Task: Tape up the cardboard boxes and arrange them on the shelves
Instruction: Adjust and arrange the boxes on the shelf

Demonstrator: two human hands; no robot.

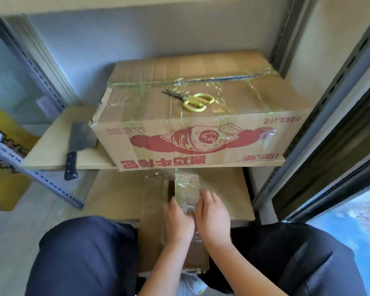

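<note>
Dark navy trousers [83, 253] (bare forearms)

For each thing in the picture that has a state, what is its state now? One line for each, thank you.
Printed box: closed, taped, on the shelf board.
Lower box: flaps down, clear tape over the seam.
Scissors: blades shut, lying on the printed box.
Cleaver: lying flat, handle past the board's edge.
Left hand: on the tape, fingers bent.
Right hand: open, pressing the tape.

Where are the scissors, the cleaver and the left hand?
scissors [195, 100]: head view, on the yellow handles.
cleaver [81, 137]: head view, on the flat of the blade.
left hand [178, 221]: head view, on the back of the hand.
</note>
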